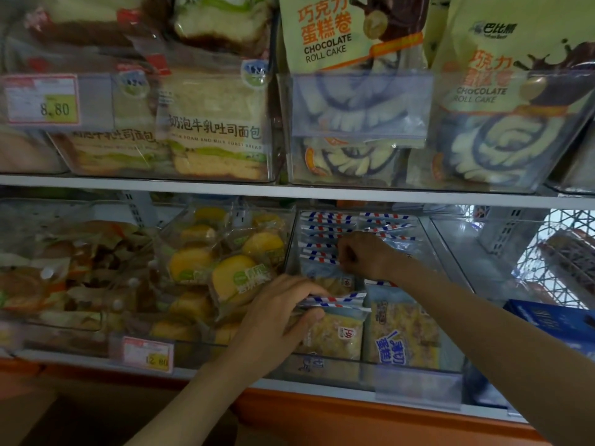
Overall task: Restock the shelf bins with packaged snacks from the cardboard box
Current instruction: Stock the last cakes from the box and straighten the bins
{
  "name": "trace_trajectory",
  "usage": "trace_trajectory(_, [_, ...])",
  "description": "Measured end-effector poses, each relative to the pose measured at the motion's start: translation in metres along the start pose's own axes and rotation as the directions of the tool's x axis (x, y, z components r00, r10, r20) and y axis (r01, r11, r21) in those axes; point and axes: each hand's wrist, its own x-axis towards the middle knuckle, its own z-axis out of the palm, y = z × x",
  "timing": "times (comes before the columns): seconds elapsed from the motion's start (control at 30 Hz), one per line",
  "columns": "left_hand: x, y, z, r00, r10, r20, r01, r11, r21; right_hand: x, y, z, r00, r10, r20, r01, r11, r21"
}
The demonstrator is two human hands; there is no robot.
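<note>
Shop shelf, lower tier: clear bin (pixel 433 262) mid-filling; left hand (pixel 277 320) at bin front, fingers pinching front packet (pixel 335 333) by its striped seal; right hand (pixel 363 255) at bin rear, fingers curled on rear packets (pixel 322 239); next, seat front packet upright.

Snack packs (pixel 335 333) at left hand (pixel 280 313): pale blue, yellow inside, red-white-blue striped top edges. Left of it, yellow buns (pixel 231 275), pink-and-yellow price tag (pixel 148 354). Right of right hand (pixel 363 255), dark blue box (pixel 553 320).

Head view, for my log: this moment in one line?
left hand: pinches front packet | right hand: holds rear packets | same bin
</note>
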Motion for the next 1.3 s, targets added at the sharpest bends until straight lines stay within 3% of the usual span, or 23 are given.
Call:
trace_trajectory(0.27, [0.003, 0.0, -0.001, 0.999, -0.05, 0.01, 0.049, 0.998, 0.039, 0.001, 0.003, -0.001, 0.999, 0.031, -0.025, -0.028, 0.993, 0.111])
trace_trajectory(0.47, [0.037, 0.005, -0.017, 0.982, -0.104, -0.155, 0.11, 0.993, 0.033, 0.0, -0.004, -0.026, 0.978, -0.023, -0.209, 0.114, 0.893, 0.435])
trace_trajectory(0.67, [0.034, 0.001, 0.012, 0.997, -0.078, -0.01, 0.076, 0.923, 0.376, -0.009, -0.007, -0.013, 0.99, -0.13, -0.06, 0.143, 0.925, 0.353])
trace_trajectory(0.87, [0.031, -0.01, 0.012, 0.976, 0.05, -0.213, 0.033, 0.928, 0.372, -0.019, -0.008, -0.015, 0.978, -0.184, -0.098, 0.208, 0.855, 0.475])
trace_trajectory(1.03, [0.029, -0.011, 0.022, 0.992, -0.021, -0.124, 0.064, 0.935, 0.348, -0.026, -0.008, -0.01, 0.981, -0.178, 0.08, 0.11, 0.843, 0.527])
trace_trajectory(1.13, [0.031, -0.012, 0.026, 0.995, -0.055, -0.08, 0.081, 0.92, 0.384, -0.028, -0.002, -0.019, 0.959, -0.219, 0.179, 0.046, 0.745, 0.666])
trace_trajectory(1.2, [0.032, -0.015, 0.026, 0.997, -0.051, -0.052, 0.069, 0.892, 0.448, -0.022, 0.003, -0.025, 0.99, -0.125, 0.07, 0.039, 0.705, 0.708])
trace_trajectory(1.27, [0.031, -0.015, 0.026, 0.998, -0.038, -0.054, 0.059, 0.883, 0.467, -0.007, 0.013, -0.028, 0.983, 0.0, -0.182, 0.094, 0.856, 0.509])
trace_trajectory(1.3, [0.03, -0.014, 0.025, 0.997, -0.038, -0.069, 0.065, 0.886, 0.459, 0.002, 0.015, -0.027, 0.973, 0.002, -0.231, 0.086, 0.925, 0.371])
